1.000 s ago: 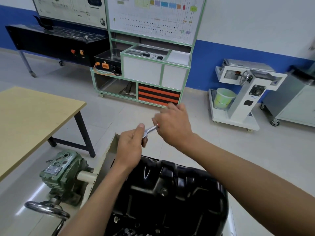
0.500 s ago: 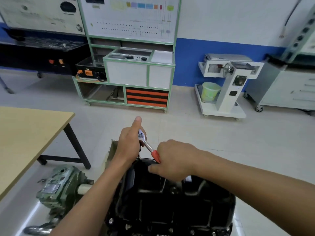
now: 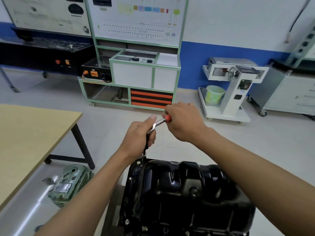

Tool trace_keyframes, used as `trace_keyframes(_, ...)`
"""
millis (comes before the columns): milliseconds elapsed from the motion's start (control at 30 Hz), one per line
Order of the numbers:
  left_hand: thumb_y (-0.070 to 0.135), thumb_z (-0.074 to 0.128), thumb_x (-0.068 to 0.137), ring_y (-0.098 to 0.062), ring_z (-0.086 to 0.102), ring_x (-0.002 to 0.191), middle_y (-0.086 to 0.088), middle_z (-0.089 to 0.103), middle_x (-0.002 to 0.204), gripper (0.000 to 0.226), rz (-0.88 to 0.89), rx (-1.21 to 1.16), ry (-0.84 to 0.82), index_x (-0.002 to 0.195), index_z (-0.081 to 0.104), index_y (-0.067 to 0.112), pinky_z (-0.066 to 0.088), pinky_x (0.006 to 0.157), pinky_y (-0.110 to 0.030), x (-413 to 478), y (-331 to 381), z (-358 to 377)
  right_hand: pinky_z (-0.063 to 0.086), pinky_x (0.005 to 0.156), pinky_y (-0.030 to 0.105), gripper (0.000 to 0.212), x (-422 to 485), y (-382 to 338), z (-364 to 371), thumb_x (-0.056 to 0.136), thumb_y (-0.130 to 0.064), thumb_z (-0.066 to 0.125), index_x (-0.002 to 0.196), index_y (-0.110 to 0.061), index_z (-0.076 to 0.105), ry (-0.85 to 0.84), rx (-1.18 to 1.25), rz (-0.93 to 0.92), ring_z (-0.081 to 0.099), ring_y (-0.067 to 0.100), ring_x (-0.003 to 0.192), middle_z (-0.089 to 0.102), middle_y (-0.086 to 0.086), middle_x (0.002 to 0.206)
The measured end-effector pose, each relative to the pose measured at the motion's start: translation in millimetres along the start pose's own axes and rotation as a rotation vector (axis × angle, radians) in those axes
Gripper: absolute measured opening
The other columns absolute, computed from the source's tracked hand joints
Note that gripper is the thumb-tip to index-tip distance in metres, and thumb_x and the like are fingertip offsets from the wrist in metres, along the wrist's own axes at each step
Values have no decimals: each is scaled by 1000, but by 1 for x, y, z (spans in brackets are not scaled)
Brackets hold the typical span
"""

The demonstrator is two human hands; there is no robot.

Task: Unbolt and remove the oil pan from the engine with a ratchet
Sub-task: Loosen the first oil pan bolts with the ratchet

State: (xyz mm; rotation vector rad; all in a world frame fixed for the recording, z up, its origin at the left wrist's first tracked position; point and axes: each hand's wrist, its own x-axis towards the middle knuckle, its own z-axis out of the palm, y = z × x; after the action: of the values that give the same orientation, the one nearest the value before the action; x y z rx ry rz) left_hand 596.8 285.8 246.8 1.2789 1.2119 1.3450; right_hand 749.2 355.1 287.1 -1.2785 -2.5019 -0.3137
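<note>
Chrome ratchet (image 3: 159, 122) in left hand (image 3: 138, 138), right hand (image 3: 185, 123), over glossy oil pan (image 3: 170, 193)

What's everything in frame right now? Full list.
oil pan: 1, black, bottom centre
ratchet: 1, silver with red handle, above the pan's far left corner
table: 1, tan top with black legs, left
gearbox: 1, green, bottom left beside the table
training cabinet: 1, white with green frame, back centre
stand: 1, white, on castors, back right
bucket: 1, pale green, on the stand
left hand: 1, grips the ratchet's head end
right hand: 1, grips the red handle
</note>
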Motion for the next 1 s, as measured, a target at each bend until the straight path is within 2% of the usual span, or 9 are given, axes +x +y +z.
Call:
trace_keyframes(67, 56, 49, 89, -16, 44, 49, 0, 45, 48, 56, 0, -54, 67, 44, 52, 23, 38, 59, -33, 1, 6, -11, 21, 54, 30, 36, -6, -5, -10, 99, -43, 44, 68, -27, 34, -10, 5, 29, 40, 19, 60, 36, -9, 65)
trace_keyframes(133, 53, 50, 89, -15, 44, 49, 1, 45, 48, 51, 3, -84, 102, 46, 54, 25, 36, 55, -32, 1, 8, -20, 18, 48, 29, 41, -14, -13, -20, 97, -49, 44, 64, -26, 35, -61, -20, 49, 34, 15, 54, 34, -7, 64)
trace_keyframes(233, 51, 49, 89, -16, 45, 51, 0, 47, 50, 50, -10, -92, 125, 47, 56, 25, 36, 55, -32, -1, 3, -27, 28, 54, 32, 40, -27, -29, -28, 96, -53, 44, 69, -24, 43, -138, -8, 64, 41, 23, 62, 34, -6, 66)
trace_keyframes(333, 54, 47, 90, -16, 45, 50, -1, 49, 50, 53, -30, -84, 142, 48, 56, 24, 38, 58, -35, -4, -6, -27, 33, 58, 34, 44, -38, -39, -29, 97, -54, 43, 66, -24, 39, -198, 38, 113, 43, 25, 65, 34, -4, 67)
trace_keyframes(567, 54, 43, 90, -19, 46, 54, -3, 50, 49, 54, -39, -76, 149, 47, 54, 22, 39, 59, -33, -6, -19, -21, 32, 57, 34, 45, -55, -54, -28, 98, -54, 41, 65, -24, 34, -252, 49, 220, 42, 23, 63, 37, -3, 69)
trace_keyframes(700, 55, 41, 89, -18, 45, 53, -4, 52, 49, 57, -36, 22, 204, 46, 53, 19, 39, 52, -27, -6, -18, -17, 27, 50, 31, 38, -72, -73, -28, 93, -52, 47, 69, -23, 39, -362, 246, 242, 43, 16, 62, 44, -4, 72)
trace_keyframes(767, 53, 43, 87, -22, 45, 58, -11, 52, 58, 58, -47, 2, 215, 54, 52, 7, 37, 53, -30, -7, -17, -14, 27, 49, 30, 34, -81, -84, -28, 95, -46, 47, 70, -23, 40, -450, 375, 232, 44, 15, 60, 47, -2, 73)
trace_keyframes(867, 45, 45, 97, -26, 42, 64, -17, 49, 69, 62, -22, 10, 201, 75, 47, -12, 36, 48, -27, -10, -20, -13, 28, 47, 28, 32, -86, -88, -32, 97, -39, 48, 73, -18, 43, -513, 468, 242, 46, 15, 58, 52, 1, 73)
trace_keyframes(1000, 26, 41, 108, -17, 46, 58, -1, 52, 58, 54, 52, 109, 165, 69, 55, -8, 37, 52, -25, -13, -18, -15, 29, 50, 31, 29, -89, -85, -30, 96, -38, 46, 72, -23, 39, -511, 424, 273, 46, 16, 61, 50, -1, 75)
